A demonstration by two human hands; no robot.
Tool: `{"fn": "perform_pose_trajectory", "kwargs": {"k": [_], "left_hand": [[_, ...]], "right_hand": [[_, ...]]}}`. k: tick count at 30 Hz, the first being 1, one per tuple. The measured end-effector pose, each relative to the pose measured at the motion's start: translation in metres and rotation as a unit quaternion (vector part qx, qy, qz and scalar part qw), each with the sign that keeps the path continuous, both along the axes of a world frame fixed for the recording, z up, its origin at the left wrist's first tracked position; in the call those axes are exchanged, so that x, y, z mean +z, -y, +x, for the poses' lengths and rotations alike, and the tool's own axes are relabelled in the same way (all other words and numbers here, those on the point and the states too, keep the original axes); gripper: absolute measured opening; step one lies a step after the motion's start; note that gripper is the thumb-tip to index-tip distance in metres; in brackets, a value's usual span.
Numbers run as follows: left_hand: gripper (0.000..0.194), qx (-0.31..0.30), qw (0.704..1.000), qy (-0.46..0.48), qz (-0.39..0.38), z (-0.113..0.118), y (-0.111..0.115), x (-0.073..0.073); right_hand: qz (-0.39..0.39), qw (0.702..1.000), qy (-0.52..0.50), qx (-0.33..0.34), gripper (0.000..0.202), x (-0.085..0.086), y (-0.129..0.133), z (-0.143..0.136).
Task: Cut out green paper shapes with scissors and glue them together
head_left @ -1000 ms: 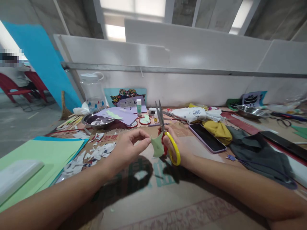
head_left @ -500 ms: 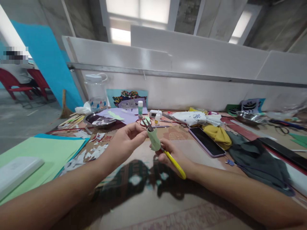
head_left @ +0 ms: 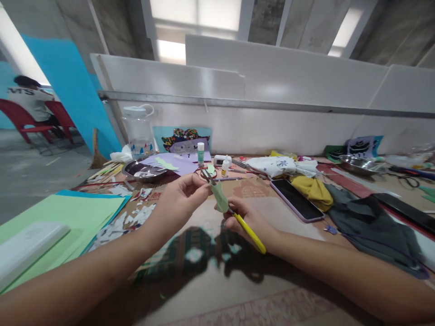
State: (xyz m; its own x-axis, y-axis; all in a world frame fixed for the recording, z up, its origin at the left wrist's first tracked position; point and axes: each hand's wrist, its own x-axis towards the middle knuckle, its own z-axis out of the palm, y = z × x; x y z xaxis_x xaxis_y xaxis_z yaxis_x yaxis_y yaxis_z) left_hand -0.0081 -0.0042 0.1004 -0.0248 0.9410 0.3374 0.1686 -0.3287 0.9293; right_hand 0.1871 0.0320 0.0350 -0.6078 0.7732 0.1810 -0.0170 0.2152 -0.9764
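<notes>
My right hand point(head_left: 246, 219) is closed round yellow-handled scissors point(head_left: 250, 233), whose blades point up and away to the left. A small light green paper piece point(head_left: 220, 198) lies across the blades, with the metal tips showing past its upper edge. My left hand point(head_left: 181, 199) is closed in a pinch beside the tips, thumb and forefinger at the paper's upper left edge. The exact grip point is partly hidden by the fingers. Both hands are over the middle of the table, above their dark shadows.
Green sheets point(head_left: 91, 208) with a white box-like object point(head_left: 34, 249) lie left, near paper scraps point(head_left: 125, 222). Behind stand a metal bowl point(head_left: 144, 174), a clear jug point(head_left: 138, 131), a glue stick point(head_left: 200, 154) and a small bottle point(head_left: 224, 167). A phone point(head_left: 295, 199) and dark cloth point(head_left: 370, 226) lie right.
The view has shifted slightly, so the table things appear a little further right. Both hands keep nearly the same pose, with the scissors and green paper still between them.
</notes>
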Motion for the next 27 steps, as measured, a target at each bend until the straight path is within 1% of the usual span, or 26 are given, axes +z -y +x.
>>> {"fn": "perform_pose_trajectory", "kwargs": {"k": [7,11,15,23,27], "left_hand": [[0.023,0.030,0.999,-0.034,-0.023,0.001,0.003,0.001],[0.023,0.033,0.999,-0.030,-0.031,0.001,0.002,0.002],[0.022,0.034,0.998,-0.027,-0.038,0.001,0.003,0.002],[0.019,0.027,0.999,0.002,-0.044,-0.001,-0.002,-0.008],[0.021,0.029,0.998,0.006,-0.052,0.000,-0.003,-0.008]], "right_hand": [[0.014,1.000,0.013,-0.014,0.068,0.001,0.000,-0.001],[0.009,1.000,0.013,-0.016,0.068,0.002,-0.001,-0.001],[0.029,0.999,0.021,-0.021,0.065,0.002,-0.001,0.001],[0.030,0.999,0.022,-0.018,0.061,0.003,-0.001,-0.001],[0.030,0.999,0.035,-0.025,0.061,0.003,-0.001,-0.001]]}}
